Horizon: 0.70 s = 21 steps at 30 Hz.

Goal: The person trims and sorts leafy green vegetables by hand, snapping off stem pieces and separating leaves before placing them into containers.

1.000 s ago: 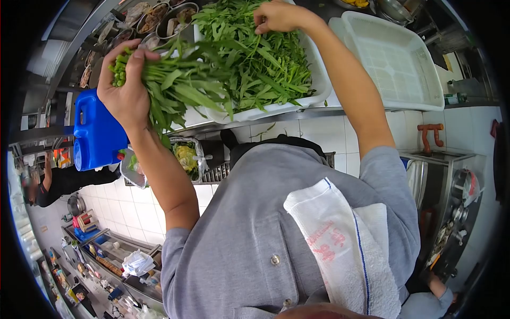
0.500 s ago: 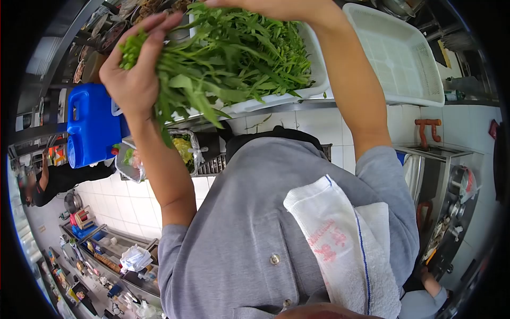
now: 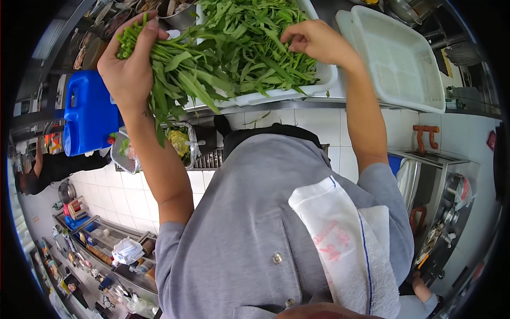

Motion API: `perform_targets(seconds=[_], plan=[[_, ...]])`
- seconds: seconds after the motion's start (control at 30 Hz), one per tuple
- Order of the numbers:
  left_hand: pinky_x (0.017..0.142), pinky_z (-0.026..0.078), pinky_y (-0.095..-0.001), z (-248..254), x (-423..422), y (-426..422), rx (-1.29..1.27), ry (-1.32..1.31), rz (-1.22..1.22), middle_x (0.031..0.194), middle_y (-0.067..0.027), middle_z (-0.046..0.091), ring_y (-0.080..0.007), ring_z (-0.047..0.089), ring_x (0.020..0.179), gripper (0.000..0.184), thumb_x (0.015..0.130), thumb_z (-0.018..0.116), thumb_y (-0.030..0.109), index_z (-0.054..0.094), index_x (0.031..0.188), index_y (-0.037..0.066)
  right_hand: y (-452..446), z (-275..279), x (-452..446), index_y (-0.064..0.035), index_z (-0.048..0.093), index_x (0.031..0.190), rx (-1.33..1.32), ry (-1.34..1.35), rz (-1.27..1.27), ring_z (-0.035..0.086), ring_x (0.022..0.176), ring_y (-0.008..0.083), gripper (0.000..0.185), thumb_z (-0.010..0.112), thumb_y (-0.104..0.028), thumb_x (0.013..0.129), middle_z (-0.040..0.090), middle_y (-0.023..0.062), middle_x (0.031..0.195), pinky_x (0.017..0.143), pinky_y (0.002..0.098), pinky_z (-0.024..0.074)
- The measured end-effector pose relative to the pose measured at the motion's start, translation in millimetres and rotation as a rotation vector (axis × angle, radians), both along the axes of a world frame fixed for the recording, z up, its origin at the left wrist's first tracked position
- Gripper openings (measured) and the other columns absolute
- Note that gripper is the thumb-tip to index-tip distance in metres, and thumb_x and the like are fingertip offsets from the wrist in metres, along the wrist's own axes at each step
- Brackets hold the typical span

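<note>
In my left hand [image 3: 127, 69] is a bunch of water spinach [image 3: 183, 74]. Its cut stem ends stick up between thumb and fingers, and its leaves hang down to the right. A white plastic basket [image 3: 276, 95] in front of me is heaped with more loose water spinach [image 3: 265, 32]. My right hand [image 3: 321, 45] is over the right side of this heap, its fingers curled in at the leaves. Whether a stem or leaf is pinched in them is hidden.
A second white basket [image 3: 398, 58] stands right of the full one. At left is a blue jerrycan [image 3: 90, 111]. Below the counter edge, a lined bin [image 3: 194, 146] holds vegetable scraps. Other people are at far left [image 3: 58, 167] and lower right [image 3: 419, 297].
My right hand has come down from the top of the view to the right side of the leaf heap. My left hand keeps its hold on the bunch, having shifted slightly.
</note>
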<state>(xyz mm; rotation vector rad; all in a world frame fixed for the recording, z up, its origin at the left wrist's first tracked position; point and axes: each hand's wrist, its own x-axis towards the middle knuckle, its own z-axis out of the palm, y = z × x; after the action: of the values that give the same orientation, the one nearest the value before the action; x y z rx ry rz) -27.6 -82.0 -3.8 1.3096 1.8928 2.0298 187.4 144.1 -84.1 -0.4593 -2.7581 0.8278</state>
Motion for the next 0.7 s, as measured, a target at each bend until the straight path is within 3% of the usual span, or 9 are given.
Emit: perform_targets(seconds=[0.07,0.13,0.2,0.33,0.4,0.47,0.57,0.6,0.7], plan=[[0.070,0.050,-0.0210,1,2,4,0.017,-0.019,-0.011,0.078,-0.0062,0.071,-0.0080,0.065,0.074,0.021,0.090,0.069,0.006,0.069,0.108,-0.006,-4,-6,-2,-0.0042,0.069,0.095,-0.103,0.012,0.036,0.065,0.073,0.0267,0.015,0.069,-0.007,0.080,0.067,0.0119,0.075,0.070,0.0398,0.0495],[0.070,0.050,-0.0209,3,7,7,0.012,-0.016,-0.024,0.078,-0.0062,0.071,-0.0081,0.065,0.074,0.021,0.090,0.069,0.006,0.069,0.108,-0.006,-13,2,-11,-0.0027,0.068,0.090,0.012,-0.006,0.079,0.064,0.072,0.0264,0.011,0.068,-0.004,0.079,0.066,0.0117,0.074,0.068,0.0395,0.0488],[0.070,0.050,-0.0209,4,8,8,0.007,-0.011,-0.038,0.078,-0.0062,0.071,-0.0082,0.065,0.074,0.021,0.090,0.069,0.007,0.069,0.107,-0.006,-11,7,-17,-0.0005,0.066,0.089,0.053,-0.021,0.082,0.066,0.071,0.0219,0.011,0.071,-0.004,0.080,0.068,0.0103,0.075,0.066,0.0333,0.0505],[0.071,0.050,-0.0228,5,-1,5,-0.026,0.021,0.007,0.082,-0.0076,0.069,-0.0113,0.064,0.075,0.024,0.090,0.068,0.003,0.067,0.111,-0.008,-1,47,-24,-0.0001,0.066,0.088,0.035,0.176,0.127,0.066,0.068,0.0249,0.012,0.071,-0.005,0.079,0.067,0.0126,0.074,0.065,0.0357,0.0504],[0.070,0.050,-0.0227,5,-1,2,-0.028,0.016,0.028,0.081,-0.0076,0.069,-0.0112,0.064,0.074,0.024,0.090,0.068,0.003,0.067,0.111,-0.008,-9,84,-19,0.0016,0.069,0.088,0.158,0.259,0.035,0.069,0.080,0.0329,0.013,0.066,-0.005,0.077,0.070,0.0183,0.081,0.074,0.0382,0.0529],[0.068,0.051,-0.0209,4,-2,1,-0.002,-0.002,0.022,0.079,-0.0065,0.071,-0.0085,0.065,0.073,0.021,0.089,0.071,0.006,0.070,0.107,-0.004,2,85,-28,0.0016,0.069,0.089,0.154,0.255,0.066,0.070,0.081,0.0327,0.016,0.066,-0.003,0.074,0.070,0.0197,0.083,0.074,0.0380,0.0533],[0.067,0.050,-0.0207,3,-3,0,-0.004,-0.017,0.062,0.079,-0.0061,0.071,-0.0081,0.064,0.072,0.020,0.087,0.073,0.007,0.071,0.104,-0.003,16,92,-38,0.0012,0.070,0.090,0.200,0.470,-0.073,0.070,0.077,0.0278,0.017,0.067,-0.001,0.073,0.071,0.0179,0.082,0.070,0.0367,0.0535],[0.067,0.050,-0.0207,3,-3,0,0.004,-0.017,0.066,0.079,-0.0061,0.071,-0.0081,0.064,0.072,0.020,0.087,0.073,0.007,0.071,0.104,-0.003,13,97,-38,0.0009,0.070,0.089,-0.012,0.628,-0.183,0.070,0.073,0.0233,0.014,0.068,0.000,0.076,0.071,0.0146,0.080,0.068,0.0340,0.0530],[0.066,0.049,-0.0206,2,-3,-3,-0.044,0.011,0.146,0.078,-0.0051,0.071,-0.0076,0.064,0.071,0.018,0.086,0.074,0.007,0.072,0.101,-0.003,20,97,-46,0.0010,0.070,0.090,-0.086,0.688,-0.238,0.067,0.070,0.0180,0.012,0.069,0.000,0.079,0.071,0.0109,0.076,0.065,0.0313,0.0521]])
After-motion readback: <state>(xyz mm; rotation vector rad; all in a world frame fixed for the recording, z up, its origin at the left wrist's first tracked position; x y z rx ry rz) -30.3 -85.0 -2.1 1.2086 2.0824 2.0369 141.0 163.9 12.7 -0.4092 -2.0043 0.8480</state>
